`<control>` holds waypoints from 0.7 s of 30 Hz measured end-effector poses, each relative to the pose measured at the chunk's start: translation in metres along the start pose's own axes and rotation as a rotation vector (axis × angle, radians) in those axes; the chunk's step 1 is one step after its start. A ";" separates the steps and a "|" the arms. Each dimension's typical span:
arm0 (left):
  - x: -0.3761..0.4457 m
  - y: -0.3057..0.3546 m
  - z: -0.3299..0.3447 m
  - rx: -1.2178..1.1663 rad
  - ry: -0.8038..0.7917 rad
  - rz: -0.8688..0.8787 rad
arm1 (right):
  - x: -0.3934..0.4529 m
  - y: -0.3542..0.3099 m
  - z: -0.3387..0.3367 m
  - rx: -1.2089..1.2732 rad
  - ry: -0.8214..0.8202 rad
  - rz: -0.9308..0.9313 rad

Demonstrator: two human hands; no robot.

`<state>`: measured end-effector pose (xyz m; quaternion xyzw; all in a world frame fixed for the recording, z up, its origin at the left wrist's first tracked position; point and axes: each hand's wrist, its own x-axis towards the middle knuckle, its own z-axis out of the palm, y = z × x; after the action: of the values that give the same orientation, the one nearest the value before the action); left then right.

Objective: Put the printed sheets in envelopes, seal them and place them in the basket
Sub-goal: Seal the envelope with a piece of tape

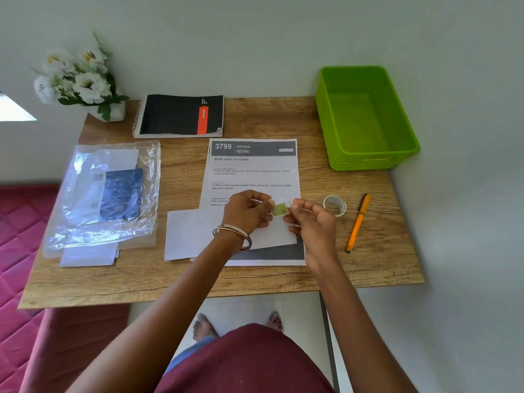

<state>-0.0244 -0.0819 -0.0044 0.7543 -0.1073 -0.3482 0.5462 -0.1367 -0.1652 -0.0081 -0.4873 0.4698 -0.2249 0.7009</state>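
A printed sheet (255, 171) headed "3799 KITCHEN" lies on the wooden table (368, 268). A white envelope (192, 234) lies across its lower part. Above the envelope my left hand (246, 211) and my right hand (312, 219) pinch a small greenish piece, perhaps a strip of tape (280, 209), between their fingertips. A roll of clear tape (335, 205) stands just right of my right hand. The green plastic basket (368, 163) sits empty at the table's far right corner.
A clear plastic bag (107, 194) holding more envelopes and a blue packet lies at the left. A black spiral notebook (181, 116) is at the back, white flowers in a vase (79, 80) at the far left. An orange pen (357, 222) lies right of the tape roll.
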 end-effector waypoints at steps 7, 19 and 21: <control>0.010 0.013 -0.008 0.606 -0.170 0.514 | 0.007 -0.017 0.001 -0.453 -0.199 -0.248; 0.008 0.003 -0.012 0.175 0.045 0.112 | 0.009 -0.024 -0.004 -0.287 -0.190 -0.138; 0.006 0.002 -0.008 0.027 0.078 0.005 | 0.004 -0.015 -0.003 -0.297 -0.206 -0.136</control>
<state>-0.0139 -0.0799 -0.0034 0.7744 -0.0926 -0.3159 0.5403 -0.1354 -0.1761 0.0028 -0.6365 0.3898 -0.1489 0.6486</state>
